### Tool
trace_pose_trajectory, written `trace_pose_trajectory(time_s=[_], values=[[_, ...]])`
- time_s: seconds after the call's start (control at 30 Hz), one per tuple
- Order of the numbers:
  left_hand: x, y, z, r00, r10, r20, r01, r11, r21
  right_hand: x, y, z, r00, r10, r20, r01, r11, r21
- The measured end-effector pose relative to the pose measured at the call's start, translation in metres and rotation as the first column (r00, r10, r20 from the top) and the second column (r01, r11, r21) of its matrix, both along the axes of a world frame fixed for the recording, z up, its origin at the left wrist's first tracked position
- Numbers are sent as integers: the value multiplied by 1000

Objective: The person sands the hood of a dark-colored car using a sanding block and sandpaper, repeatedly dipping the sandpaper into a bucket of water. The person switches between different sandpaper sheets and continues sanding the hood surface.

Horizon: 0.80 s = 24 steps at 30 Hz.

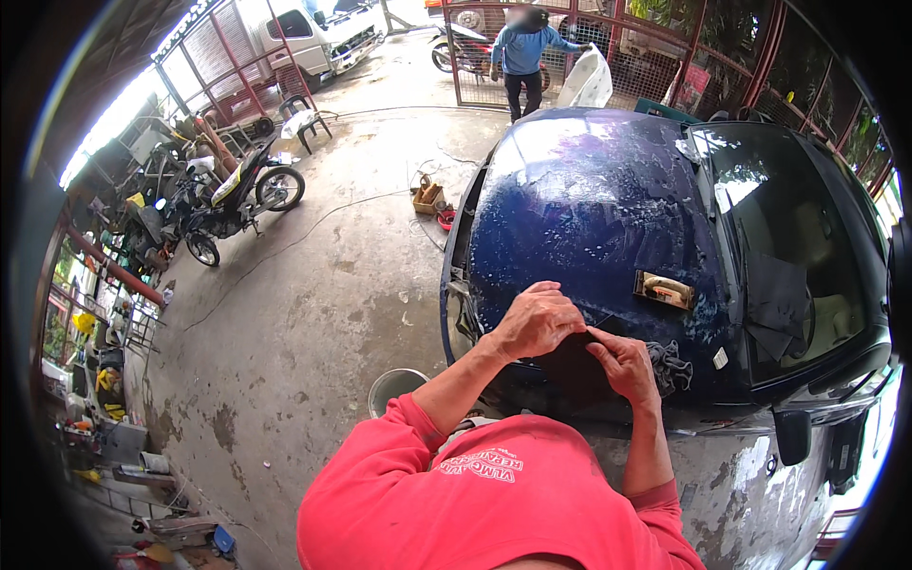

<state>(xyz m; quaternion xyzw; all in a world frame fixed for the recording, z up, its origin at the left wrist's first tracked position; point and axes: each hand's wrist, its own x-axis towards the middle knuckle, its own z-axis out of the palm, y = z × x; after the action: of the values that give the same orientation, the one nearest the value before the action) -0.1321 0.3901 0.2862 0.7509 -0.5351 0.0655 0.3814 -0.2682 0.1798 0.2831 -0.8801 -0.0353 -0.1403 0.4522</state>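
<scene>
Both the left hand (540,323) and right hand (624,368) pinch a dark sheet (573,372) in closed fingers (562,310) just below the frame's center, above a blue hood (579,223), with a gray rag (671,365) and sanding block (665,290) lying rightward.

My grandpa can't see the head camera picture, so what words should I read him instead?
A person's left hand and right hand pinch a dark sheet above the near side of a car's patchy blue hood. A handled block and grey cloth lie on it. Another person in blue stands beyond.
</scene>
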Motion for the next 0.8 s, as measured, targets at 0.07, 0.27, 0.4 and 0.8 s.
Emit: trace_pose_trajectory(time_s=[0.07, 0.27, 0.4, 0.8], values=[[1, 8, -6, 993, 67, -101, -61, 996, 65, 1, 3, -2, 1000, 2, -15, -3, 997, -72], [-3, 12, -9, 989, -27, 148, -1, 983, 186, 8, 11, -9, 996, 88, -30, -93, 930, -356], [-2, 7, -10, 993, 7, 119, -20, 994, 106, 7, 0, -11, 999, 45, 25, -38, 974, -223], [2, 18, -9, 999, 31, 13, -32, 998, 54, -6, -21, -1, 991, 9, -136, -39, 976, -215]])
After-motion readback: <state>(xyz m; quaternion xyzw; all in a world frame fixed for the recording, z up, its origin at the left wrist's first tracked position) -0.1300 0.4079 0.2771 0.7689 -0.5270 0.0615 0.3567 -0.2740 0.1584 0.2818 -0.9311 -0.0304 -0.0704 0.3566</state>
